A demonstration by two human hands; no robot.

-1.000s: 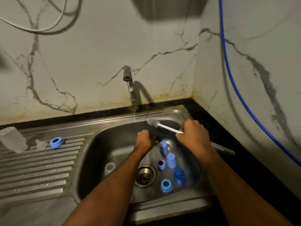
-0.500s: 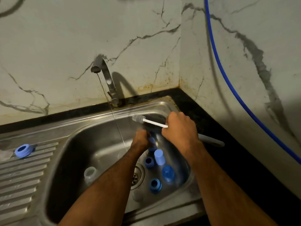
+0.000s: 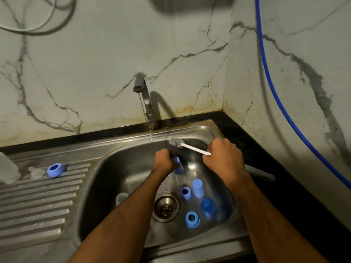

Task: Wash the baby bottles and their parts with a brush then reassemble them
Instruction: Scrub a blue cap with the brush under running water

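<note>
Both hands over the stainless steel sink basin, under a thin water stream from the curved grey metal tap. Left hand has its fingers curled round a light-blue plastic bottle part, held just below the stream w/ its lower end poking out toward the drain. Right hand has fingers clamped on the white-handled bottle brush w/ grey bristle head; bristle end points left toward the tap, grey grip end sticks out behind the wrist over the black tabletop. In the basin by the round metal drain: small blue ring, pale-blue cap, darker blue cap, blue collar ring, and a clear cup-like piece left of the forearm. On the ribbed drainboard: another blue collar ring, beside it a clear teat-like piece and a frosted clear bottle at the far left edge.
</note>
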